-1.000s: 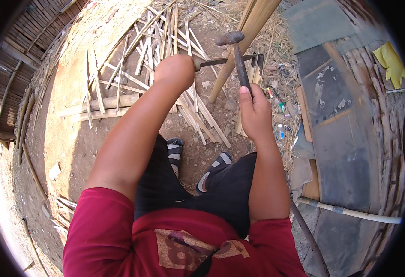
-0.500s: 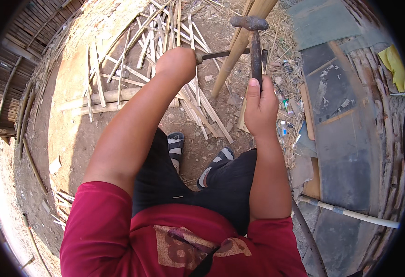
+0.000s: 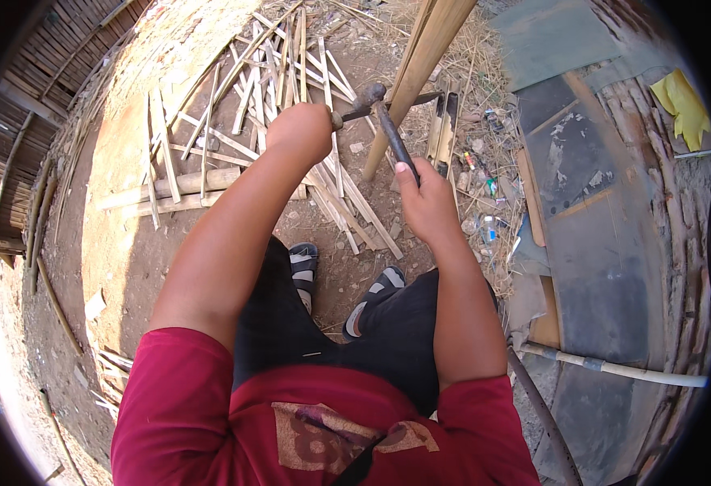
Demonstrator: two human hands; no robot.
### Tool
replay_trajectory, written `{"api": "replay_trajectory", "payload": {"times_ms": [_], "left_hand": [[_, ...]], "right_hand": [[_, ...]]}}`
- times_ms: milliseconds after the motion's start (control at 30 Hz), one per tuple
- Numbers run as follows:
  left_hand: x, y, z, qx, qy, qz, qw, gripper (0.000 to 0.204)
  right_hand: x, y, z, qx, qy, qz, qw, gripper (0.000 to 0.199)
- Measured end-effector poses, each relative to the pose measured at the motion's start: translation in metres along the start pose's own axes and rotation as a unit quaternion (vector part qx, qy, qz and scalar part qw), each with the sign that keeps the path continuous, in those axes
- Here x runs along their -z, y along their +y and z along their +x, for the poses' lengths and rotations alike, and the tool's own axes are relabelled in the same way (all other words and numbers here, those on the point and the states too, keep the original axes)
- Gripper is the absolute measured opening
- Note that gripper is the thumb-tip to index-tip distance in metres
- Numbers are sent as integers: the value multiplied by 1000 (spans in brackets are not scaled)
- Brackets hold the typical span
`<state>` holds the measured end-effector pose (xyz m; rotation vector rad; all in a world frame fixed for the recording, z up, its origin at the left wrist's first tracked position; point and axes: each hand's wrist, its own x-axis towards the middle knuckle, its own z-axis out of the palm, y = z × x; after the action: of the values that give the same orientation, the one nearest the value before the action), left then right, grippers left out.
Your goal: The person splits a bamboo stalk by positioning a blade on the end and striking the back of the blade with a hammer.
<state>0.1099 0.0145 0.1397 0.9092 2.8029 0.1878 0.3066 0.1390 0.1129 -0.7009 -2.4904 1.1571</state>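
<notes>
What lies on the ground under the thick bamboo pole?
Under the thick bamboo pole lie split bamboo strips, dry straw and bare earth. Where its foot meets the ground is partly hidden by the hammer in the right hand.

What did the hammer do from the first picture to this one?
The hammer in the right hand swung up, then came down onto the blade that the left hand holds against the pole. Both hands kept their grips; the pole and the slats on the ground stayed put.
</notes>
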Motion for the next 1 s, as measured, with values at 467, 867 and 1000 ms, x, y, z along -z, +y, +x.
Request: {"api": "replay_trajectory", "payload": {"times_ms": [467, 867, 1000], "left_hand": [[12, 4, 5, -37, 35, 23, 998, 34], [3, -11, 18, -17, 38, 42, 998, 28], [-3, -18, 24, -5, 42, 18, 999, 29]], "right_hand": [[65, 63, 44, -18, 136, 7, 991, 41], [64, 67, 34, -86, 61, -9, 994, 43], [70, 67, 33, -108, 91, 32, 989, 43]]}}
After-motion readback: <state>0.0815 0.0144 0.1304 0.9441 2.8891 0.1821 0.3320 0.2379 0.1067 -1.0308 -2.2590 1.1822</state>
